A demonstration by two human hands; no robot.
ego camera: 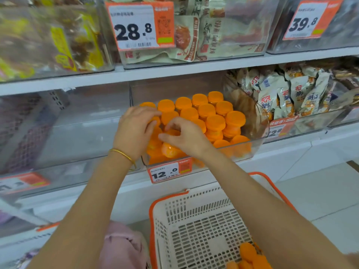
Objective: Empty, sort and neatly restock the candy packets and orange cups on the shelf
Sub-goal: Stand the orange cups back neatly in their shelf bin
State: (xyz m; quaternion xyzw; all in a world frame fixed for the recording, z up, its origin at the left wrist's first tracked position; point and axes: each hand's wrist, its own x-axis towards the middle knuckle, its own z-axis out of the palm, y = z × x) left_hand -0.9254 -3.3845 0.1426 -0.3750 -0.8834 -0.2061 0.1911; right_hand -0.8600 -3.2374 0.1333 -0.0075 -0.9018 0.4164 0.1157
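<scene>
Several orange cups (206, 110) with orange lids stand in rows and stacks inside a clear plastic bin (256, 144) on the middle shelf. My left hand (134, 131), with a gold bangle on the wrist, rests on the cups at the bin's front left, fingers curled over them. My right hand (184, 135) pinches one orange cup (172, 133) near the bin's front, fingers curled round its lid. A few more orange cups (247, 257) lie in a white basket (194, 216) with an orange rim, below the shelf.
A price tag reading 12.0 (169, 172) hangs on the bin's front. To the right sits a bin of beige snack packets (287, 94). Clear bins of packets (213, 35) fill the upper shelf. A clear bin (68, 129) stands on the left.
</scene>
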